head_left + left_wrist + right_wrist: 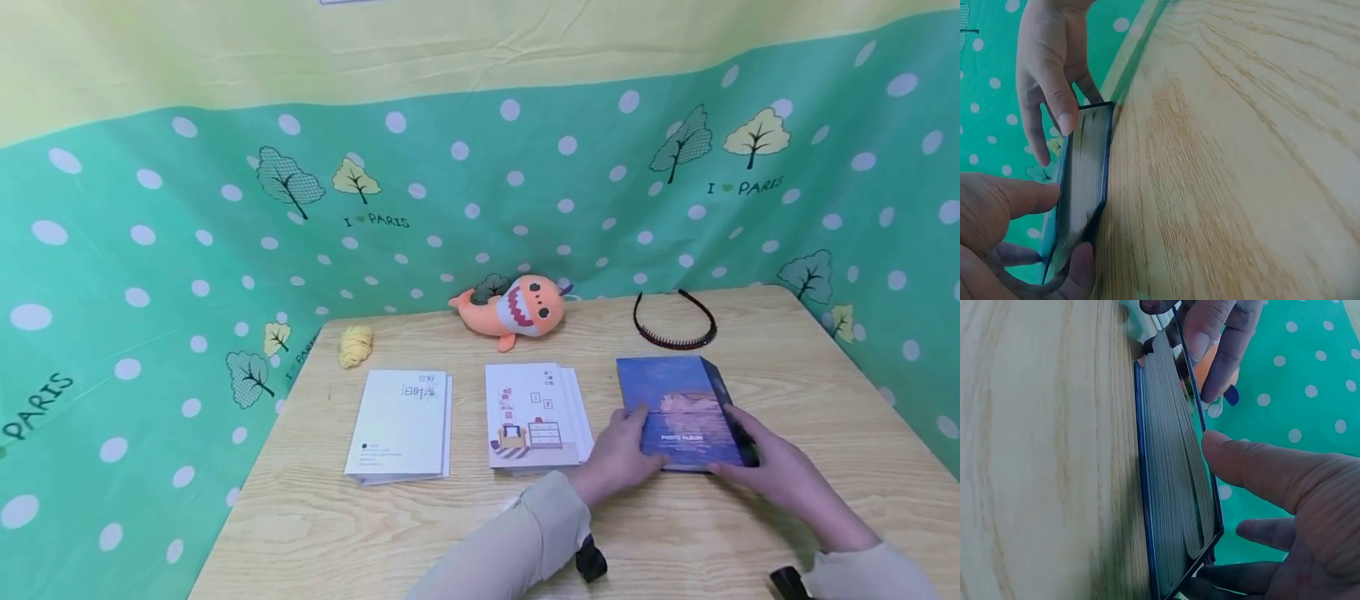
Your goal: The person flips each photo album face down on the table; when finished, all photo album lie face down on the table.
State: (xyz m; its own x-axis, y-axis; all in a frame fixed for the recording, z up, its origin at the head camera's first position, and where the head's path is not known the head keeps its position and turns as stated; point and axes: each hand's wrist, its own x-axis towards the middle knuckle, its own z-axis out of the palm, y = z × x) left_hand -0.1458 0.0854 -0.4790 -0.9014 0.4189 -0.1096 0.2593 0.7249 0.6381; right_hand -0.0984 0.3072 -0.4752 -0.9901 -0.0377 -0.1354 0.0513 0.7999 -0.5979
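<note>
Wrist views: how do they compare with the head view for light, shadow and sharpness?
Head view: brighter, fairly even light, the album's title readable, but the fine print on the leftmost white book blurred; left wrist view: dimmer, soft-edged; right wrist view: also dim, with a soft shadow on the table beside the album.

Paper, wood and cloth

The right album (647, 385) looks smooth outside, with matt paper pages (1172, 462). The table (315, 533) looks like smooth grained wood, the far toy (483, 321) soft plush, the curtain (420, 271) creased cloth.
</note>
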